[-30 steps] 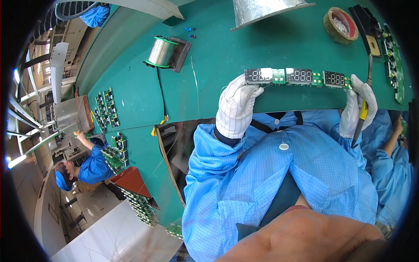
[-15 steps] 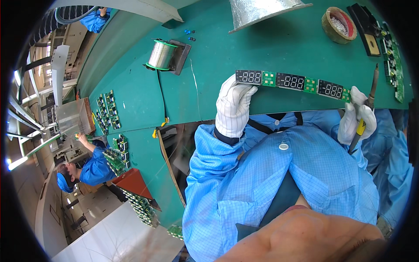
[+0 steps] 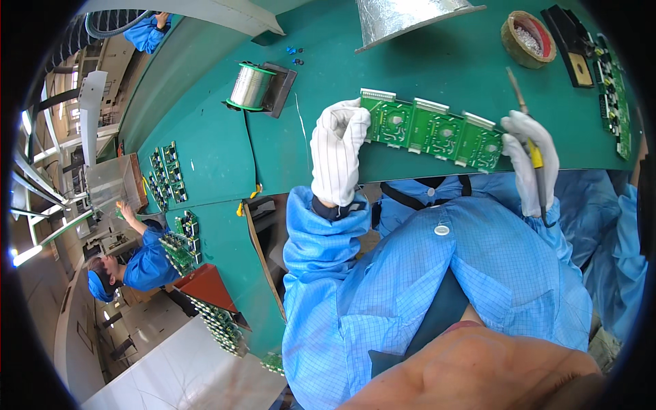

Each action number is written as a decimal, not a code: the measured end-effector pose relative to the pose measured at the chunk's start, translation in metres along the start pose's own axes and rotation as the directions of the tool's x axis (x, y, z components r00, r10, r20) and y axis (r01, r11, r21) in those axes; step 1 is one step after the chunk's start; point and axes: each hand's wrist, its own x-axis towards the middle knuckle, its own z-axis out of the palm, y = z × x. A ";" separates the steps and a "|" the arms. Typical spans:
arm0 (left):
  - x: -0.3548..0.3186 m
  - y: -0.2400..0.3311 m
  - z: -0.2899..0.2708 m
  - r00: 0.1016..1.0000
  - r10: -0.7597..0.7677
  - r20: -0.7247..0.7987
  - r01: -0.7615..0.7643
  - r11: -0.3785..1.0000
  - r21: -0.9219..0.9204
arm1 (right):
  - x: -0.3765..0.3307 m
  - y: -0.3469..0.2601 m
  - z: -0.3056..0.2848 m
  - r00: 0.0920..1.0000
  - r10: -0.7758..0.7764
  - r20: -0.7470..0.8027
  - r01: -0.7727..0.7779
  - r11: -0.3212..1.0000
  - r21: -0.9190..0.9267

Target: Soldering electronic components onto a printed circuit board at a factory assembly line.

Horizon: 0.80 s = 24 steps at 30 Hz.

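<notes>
A long green circuit board [image 3: 427, 134] is held up over the bench, its soldered side now showing, with white strips along its upper edge. My left hand [image 3: 336, 154], in a white striped glove, pinches the board's left end. Gloved too, my right hand [image 3: 527, 160] is closed around a soldering iron [image 3: 536, 156] with a yellow and black handle. The iron's tip points up and away, apart from the board. Fingers of that same hand are at the board's right end; whether they grip it I cannot tell. The digit displays seen earlier are hidden underneath.
On the green bench stand a solder wire spool [image 3: 248, 87], a foil-covered cone [image 3: 403, 26], a round tub [image 3: 518, 52] of pale bits and a black tray with a sponge [image 3: 581, 72]. More circuit boards [image 3: 617, 102] lie far right, others [image 3: 167, 178] left. A co-worker [image 3: 147, 260] sits beyond.
The board has turned over from its display side to its soldered side. My left hand has shifted left; my right hand has moved left and slightly up with the soldering iron.
</notes>
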 end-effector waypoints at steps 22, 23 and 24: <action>0.006 -0.021 0.007 0.996 0.057 -0.065 -0.054 0.998 0.040 | 0.017 -0.006 -0.020 0.818 -0.291 0.496 0.523 0.734 -0.432; 0.006 -0.020 0.008 0.997 0.058 -0.058 -0.055 0.997 0.047 | 0.015 -0.005 -0.017 0.822 -0.296 0.487 0.525 0.726 -0.445; 0.005 -0.018 0.010 0.994 0.090 -0.056 -0.087 0.995 0.053 | 0.013 -0.003 -0.015 0.827 -0.295 0.479 0.518 0.731 -0.444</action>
